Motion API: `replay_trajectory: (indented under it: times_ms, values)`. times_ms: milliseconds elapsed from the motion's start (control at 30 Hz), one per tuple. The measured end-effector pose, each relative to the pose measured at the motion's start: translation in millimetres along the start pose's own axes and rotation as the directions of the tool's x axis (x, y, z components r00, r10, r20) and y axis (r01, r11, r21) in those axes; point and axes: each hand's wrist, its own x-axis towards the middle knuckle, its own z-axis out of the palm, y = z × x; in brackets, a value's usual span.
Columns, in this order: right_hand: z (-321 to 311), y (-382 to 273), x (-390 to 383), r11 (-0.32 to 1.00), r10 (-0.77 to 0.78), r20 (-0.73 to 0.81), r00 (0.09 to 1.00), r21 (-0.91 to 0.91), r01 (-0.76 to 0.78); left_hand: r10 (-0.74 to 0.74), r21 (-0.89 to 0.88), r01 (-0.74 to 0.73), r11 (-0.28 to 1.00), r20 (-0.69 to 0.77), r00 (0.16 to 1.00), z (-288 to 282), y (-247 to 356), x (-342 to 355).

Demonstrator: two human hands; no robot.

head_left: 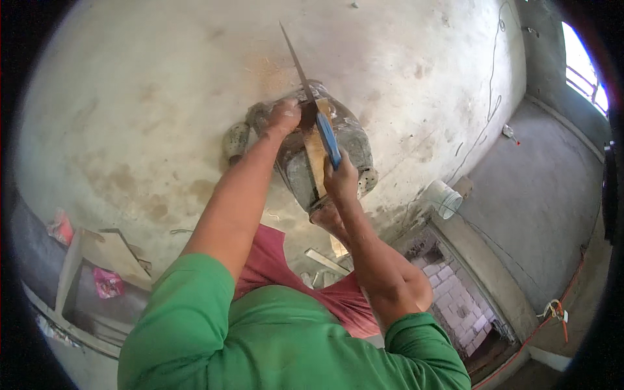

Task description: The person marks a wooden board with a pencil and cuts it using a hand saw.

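Note:
A handsaw (327, 136) with a blue handle points away from me, its long blade angled up past a strip of pale wood (314, 159). The wood lies across a grimy grey stool-like support (296, 175). My right hand (341, 175) is closed round the saw handle. My left hand (284, 117) is curled at the support's upper left, just left of the blade; what its fingers grip is hidden. A bare foot (328, 218) of mine rests at the near end of the wood.
Sawdust (266, 68) marks the pale floor (143, 110). A white bucket (444, 198) stands right, near a cord and a recess of paving blocks (448, 289). Wood offcuts (325, 263) lie by my legs. Boards (104, 253) and a pink bag (107, 283) are lower left.

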Motion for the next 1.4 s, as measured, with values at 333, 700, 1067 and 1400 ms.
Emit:
replay_trajectory:
  times_ms: [333,700,1067,1400]
  values:
    - [-174.8,-21.4,-179.6,0.983,0.181,0.225,0.957,-0.082,-0.167,-0.041,-0.439,0.122,0.89,0.19,0.981,-14.5,-16.0,-8.8]
    - [6.7,29.6,-29.3,0.994,0.021,-0.028,0.999,-0.108,-0.024,-0.075,-0.229,0.09,0.969,0.071,0.995,-9.8,16.0,-6.3]
    - [-31.5,-46.1,32.5,0.993,-0.089,0.109,0.99,-0.068,0.097,-0.026,-0.26,0.026,0.965,0.002,1.0,-11.7,9.1,4.4]
    - [-178.2,-39.4,-174.9,0.971,0.229,0.256,0.939,-0.129,-0.202,-0.128,-0.361,0.144,0.921,0.068,0.989,-24.0,11.3,-6.4]
